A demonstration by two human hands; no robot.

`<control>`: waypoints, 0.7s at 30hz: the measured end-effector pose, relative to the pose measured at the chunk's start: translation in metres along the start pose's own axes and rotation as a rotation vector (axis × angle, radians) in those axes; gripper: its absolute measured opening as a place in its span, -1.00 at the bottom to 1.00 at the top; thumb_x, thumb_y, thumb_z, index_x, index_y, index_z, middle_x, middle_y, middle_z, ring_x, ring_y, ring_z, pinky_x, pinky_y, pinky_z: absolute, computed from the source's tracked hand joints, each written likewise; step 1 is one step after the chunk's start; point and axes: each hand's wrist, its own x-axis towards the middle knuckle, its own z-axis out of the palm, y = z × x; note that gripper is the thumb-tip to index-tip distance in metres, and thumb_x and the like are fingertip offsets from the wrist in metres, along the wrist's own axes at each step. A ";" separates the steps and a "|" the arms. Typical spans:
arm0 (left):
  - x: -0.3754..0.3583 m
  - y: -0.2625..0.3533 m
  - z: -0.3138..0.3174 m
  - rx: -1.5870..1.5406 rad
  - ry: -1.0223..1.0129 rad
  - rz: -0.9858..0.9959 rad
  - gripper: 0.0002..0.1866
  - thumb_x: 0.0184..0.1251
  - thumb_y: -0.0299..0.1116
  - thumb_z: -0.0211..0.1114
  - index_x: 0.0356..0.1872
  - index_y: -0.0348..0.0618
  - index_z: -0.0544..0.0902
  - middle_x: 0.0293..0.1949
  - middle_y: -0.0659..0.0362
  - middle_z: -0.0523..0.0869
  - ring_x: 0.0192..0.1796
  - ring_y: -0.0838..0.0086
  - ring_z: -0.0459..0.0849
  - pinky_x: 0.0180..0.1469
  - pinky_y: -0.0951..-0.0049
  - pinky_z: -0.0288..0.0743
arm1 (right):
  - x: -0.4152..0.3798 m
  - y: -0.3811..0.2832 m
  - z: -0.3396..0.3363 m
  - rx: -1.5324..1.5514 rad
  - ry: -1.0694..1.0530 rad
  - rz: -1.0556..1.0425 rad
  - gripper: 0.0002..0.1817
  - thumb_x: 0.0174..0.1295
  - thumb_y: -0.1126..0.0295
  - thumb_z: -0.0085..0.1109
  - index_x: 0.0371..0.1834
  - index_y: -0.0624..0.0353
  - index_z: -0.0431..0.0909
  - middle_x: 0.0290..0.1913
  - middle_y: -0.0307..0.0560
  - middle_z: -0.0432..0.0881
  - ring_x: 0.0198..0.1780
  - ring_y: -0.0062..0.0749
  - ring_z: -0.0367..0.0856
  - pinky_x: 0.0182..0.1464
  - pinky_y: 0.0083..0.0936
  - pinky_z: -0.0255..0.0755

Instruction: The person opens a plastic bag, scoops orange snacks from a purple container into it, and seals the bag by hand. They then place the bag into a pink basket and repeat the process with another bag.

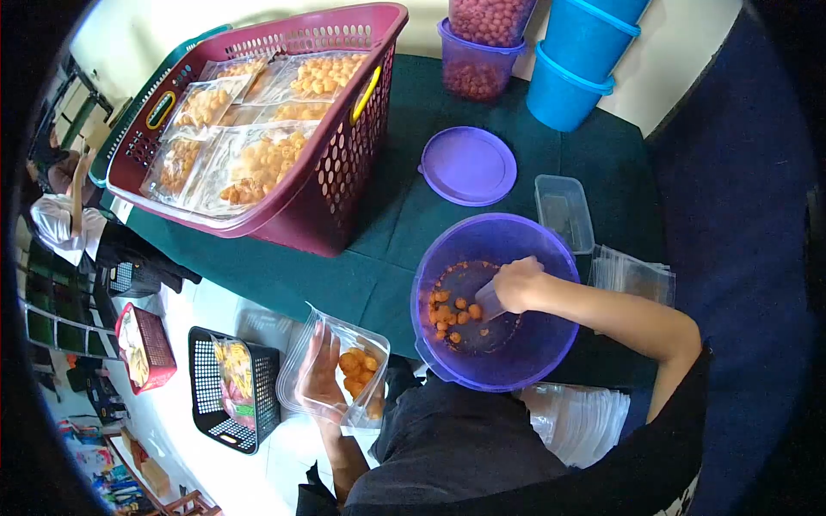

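My right hand [519,284] is inside a large purple tub [551,245] and grips a small clear scoop [489,301] next to several orange snack balls [447,311] on the tub's bottom. My left hand [323,374] holds an open clear plastic bag [331,340] below the table edge. A few orange snack balls [357,365] lie inside the bag.
A maroon basket [344,172] with several filled snack bags stands at the left on the green table [379,258]. A purple lid [469,165], a clear box [564,211], blue buckets [572,69], a purple snack container [476,60] and empty bag stacks [632,273] surround the tub. Baskets sit on the floor [228,387].
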 end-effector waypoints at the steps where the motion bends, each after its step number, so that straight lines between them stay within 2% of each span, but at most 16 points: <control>1: 0.000 0.000 -0.001 0.000 -0.001 -0.004 0.05 -0.38 0.27 0.27 0.06 -0.45 0.22 0.11 -0.19 0.24 0.19 0.05 0.17 0.16 0.06 0.07 | 0.006 -0.001 0.002 0.049 -0.035 -0.017 -0.73 -0.13 0.40 0.00 -0.32 0.22 0.56 -0.25 0.02 0.56 -0.17 -0.16 0.53 -0.23 -0.23 0.39; 2: 0.000 0.001 -0.001 -0.005 -0.013 -0.009 0.05 -0.38 0.26 0.27 0.06 -0.45 0.23 0.10 -0.18 0.24 0.19 0.04 0.17 0.16 0.05 0.07 | 0.015 -0.003 0.006 0.051 -0.038 -0.016 -0.73 -0.13 0.40 0.00 -0.32 0.22 0.56 -0.25 0.02 0.56 -0.17 -0.16 0.53 -0.23 -0.23 0.39; 4: 0.001 0.001 -0.003 -0.016 -0.036 -0.020 0.04 -0.37 0.25 0.28 0.06 -0.45 0.23 0.10 -0.18 0.25 0.19 0.03 0.16 0.16 0.04 0.08 | 0.035 -0.007 0.015 0.262 -0.042 -0.162 -0.70 -0.05 0.31 -0.06 -0.36 0.31 0.53 -0.29 0.17 0.54 -0.20 -0.04 0.51 -0.13 -0.26 0.36; 5: 0.001 -0.001 -0.005 -0.051 -0.073 0.017 0.01 -0.34 0.23 0.28 0.05 -0.45 0.24 0.10 -0.18 0.25 0.19 0.02 0.16 0.16 0.04 0.09 | 0.041 -0.010 0.015 0.241 -0.052 -0.201 -0.68 0.02 0.27 -0.11 -0.31 0.28 0.51 -0.28 0.18 0.52 -0.18 0.00 0.48 -0.10 -0.30 0.34; 9: 0.002 -0.004 -0.013 -0.064 -0.026 -0.019 0.00 -0.33 0.20 0.29 0.05 -0.46 0.24 0.10 -0.18 0.26 0.19 0.03 0.17 0.15 0.04 0.10 | 0.057 -0.019 0.026 0.302 -0.039 -0.204 -0.67 0.06 0.26 -0.16 -0.25 0.22 0.51 -0.28 0.11 0.54 -0.11 -0.07 0.46 -0.06 -0.22 0.29; 12: 0.006 -0.007 -0.018 -0.009 0.099 -0.134 0.00 -0.32 0.19 0.30 0.07 -0.45 0.21 0.11 -0.18 0.24 0.19 0.02 0.16 0.15 0.04 0.10 | 0.051 -0.012 0.015 0.326 -0.032 -0.212 -0.67 -0.01 0.31 -0.10 -0.26 0.31 0.50 -0.18 0.15 0.50 -0.11 -0.08 0.47 -0.14 -0.29 0.34; 14: 0.013 -0.011 -0.023 -0.409 -0.234 0.129 -0.28 0.02 -0.16 0.23 0.12 -0.39 0.14 0.15 -0.14 0.18 0.20 0.11 0.18 0.17 0.13 0.14 | 0.036 0.000 -0.003 0.415 -0.131 -0.306 -0.67 0.08 0.20 -0.15 -0.27 0.18 0.49 -0.34 -0.04 0.57 -0.13 -0.23 0.47 -0.06 -0.11 0.17; 15: 0.015 -0.008 -0.019 -0.454 -0.237 0.142 -0.32 0.03 -0.26 0.22 0.13 -0.36 0.13 0.15 -0.13 0.18 0.19 0.12 0.19 0.18 0.15 0.13 | 0.030 0.006 -0.009 0.428 -0.117 -0.402 -0.71 0.09 0.23 -0.14 -0.33 0.19 0.49 -0.38 -0.09 0.57 -0.22 -0.30 0.49 -0.14 -0.24 0.24; 16: 0.014 -0.008 -0.020 -0.452 -0.239 0.145 -0.32 0.03 -0.26 0.22 0.13 -0.36 0.13 0.15 -0.13 0.18 0.19 0.12 0.19 0.18 0.15 0.13 | 0.031 0.012 -0.010 0.428 -0.113 -0.403 -0.71 0.09 0.23 -0.14 -0.33 0.19 0.49 -0.38 -0.09 0.57 -0.22 -0.30 0.49 -0.14 -0.24 0.24; 18: 0.009 -0.009 -0.023 -0.177 -0.148 0.122 -0.35 0.06 -0.26 0.18 0.13 -0.35 0.14 0.15 -0.14 0.19 0.19 0.11 0.19 0.18 0.12 0.11 | 0.031 0.021 -0.008 0.537 -0.191 -0.630 -0.75 0.05 0.32 -0.10 -0.30 0.19 0.50 -0.40 -0.08 0.58 -0.28 -0.37 0.51 -0.21 -0.49 0.31; 20: 0.005 -0.004 -0.016 -0.099 -0.033 0.069 0.06 -0.34 0.20 0.31 0.07 -0.53 0.16 0.13 -0.20 0.19 0.20 0.03 0.13 0.17 0.08 0.07 | 0.022 0.024 -0.004 0.605 -0.162 -0.651 -0.77 0.08 0.33 -0.12 -0.30 0.21 0.48 -0.42 -0.10 0.57 -0.31 -0.42 0.50 -0.23 -0.49 0.31; 21: 0.006 0.002 -0.010 -0.049 -0.061 0.068 0.06 -0.35 0.19 0.31 0.07 -0.53 0.17 0.13 -0.20 0.20 0.20 0.05 0.14 0.18 0.09 0.06 | 0.018 0.024 -0.003 0.640 -0.158 -0.669 -0.77 0.08 0.33 -0.11 -0.31 0.22 0.47 -0.42 -0.11 0.56 -0.32 -0.42 0.50 -0.23 -0.49 0.31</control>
